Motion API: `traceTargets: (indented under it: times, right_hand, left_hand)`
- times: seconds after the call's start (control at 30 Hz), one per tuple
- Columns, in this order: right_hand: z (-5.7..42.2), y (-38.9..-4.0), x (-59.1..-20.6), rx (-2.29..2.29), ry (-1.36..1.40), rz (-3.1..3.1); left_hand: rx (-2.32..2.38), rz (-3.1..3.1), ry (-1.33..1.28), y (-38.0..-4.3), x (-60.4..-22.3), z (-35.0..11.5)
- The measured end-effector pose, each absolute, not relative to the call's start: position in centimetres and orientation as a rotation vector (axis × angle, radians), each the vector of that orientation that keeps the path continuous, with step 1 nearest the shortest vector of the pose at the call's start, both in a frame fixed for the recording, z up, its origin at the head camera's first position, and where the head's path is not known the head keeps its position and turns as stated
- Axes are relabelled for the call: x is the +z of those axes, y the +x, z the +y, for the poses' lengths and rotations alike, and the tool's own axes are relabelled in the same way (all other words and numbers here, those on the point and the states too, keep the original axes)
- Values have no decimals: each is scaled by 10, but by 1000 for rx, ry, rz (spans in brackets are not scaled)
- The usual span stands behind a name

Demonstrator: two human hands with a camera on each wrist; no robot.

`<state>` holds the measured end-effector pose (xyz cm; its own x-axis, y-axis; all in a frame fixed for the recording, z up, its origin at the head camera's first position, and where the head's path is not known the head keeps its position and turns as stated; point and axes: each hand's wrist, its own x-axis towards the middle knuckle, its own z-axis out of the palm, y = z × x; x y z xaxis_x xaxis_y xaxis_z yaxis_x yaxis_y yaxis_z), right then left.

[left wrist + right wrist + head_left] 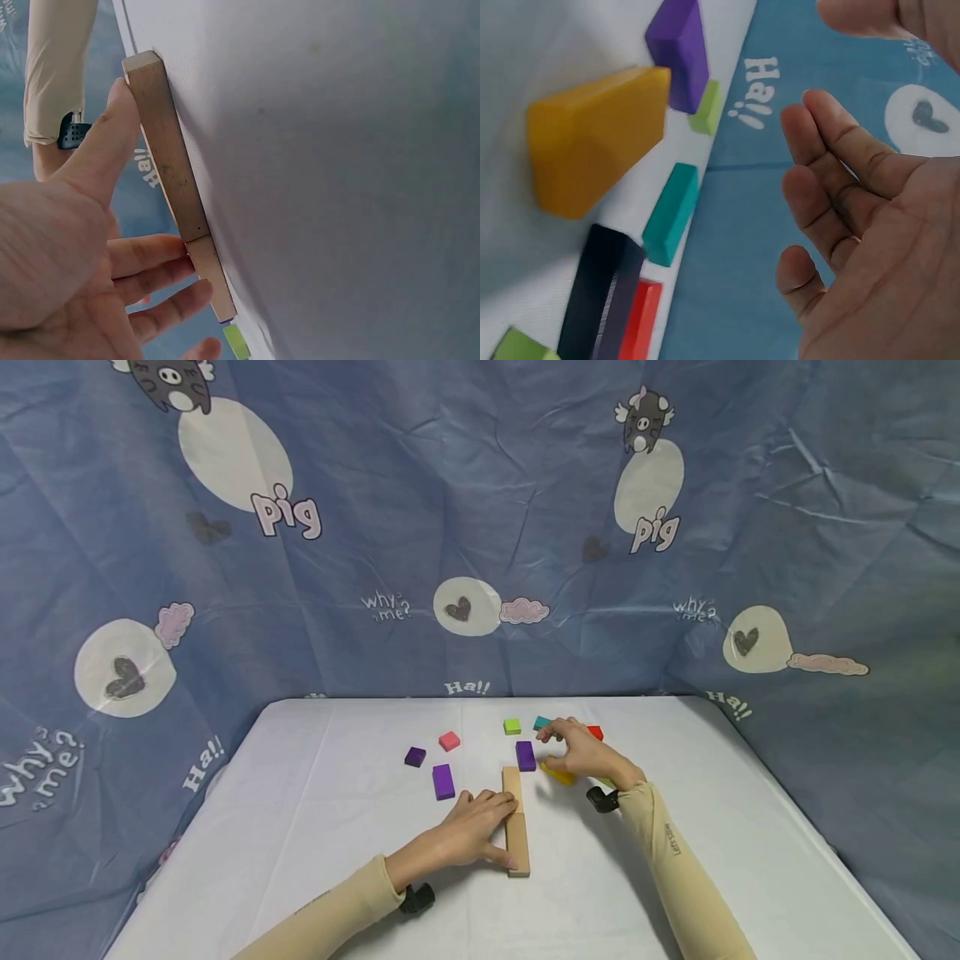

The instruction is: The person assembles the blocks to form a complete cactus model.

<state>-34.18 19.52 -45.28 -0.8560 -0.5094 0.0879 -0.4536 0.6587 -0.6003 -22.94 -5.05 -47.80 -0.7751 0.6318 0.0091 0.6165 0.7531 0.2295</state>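
Two wooden blocks lie end to end in a line on the white table. The nearer wooden block (517, 847) has the thumb of my left hand (472, 828) against its side close to the front end. Several left fingertips touch the line's side about the joint and along the farther wooden block (214, 274). My right hand (588, 750) hovers over the yellow block (558, 772), holding nothing. In the right wrist view its fingers are loosely bent, apart from the yellow block (600, 139). A purple block (526, 756) lies just left of the yellow one.
Farther left lie another purple block (443, 782), a dark purple block (415, 757) and a pink block (449, 741). Toward the back are a lime block (512, 727), a teal block (671, 214), a red block (641, 319) and a dark block (600, 292). A patterned blue curtain (480, 527) hangs behind the table.
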Motion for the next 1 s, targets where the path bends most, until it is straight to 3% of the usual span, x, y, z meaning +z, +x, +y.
traceTargets:
  times: [0.33,1.0]
  right_hand:
    - [197,-352,-467,-945,-727,2785]
    - [180,-371,-465,-742,-831,2815]
  left_hand:
    - [331,2867,1021,-230,-479,-51]
    - [286,2868,1033,-231,-480,-51]
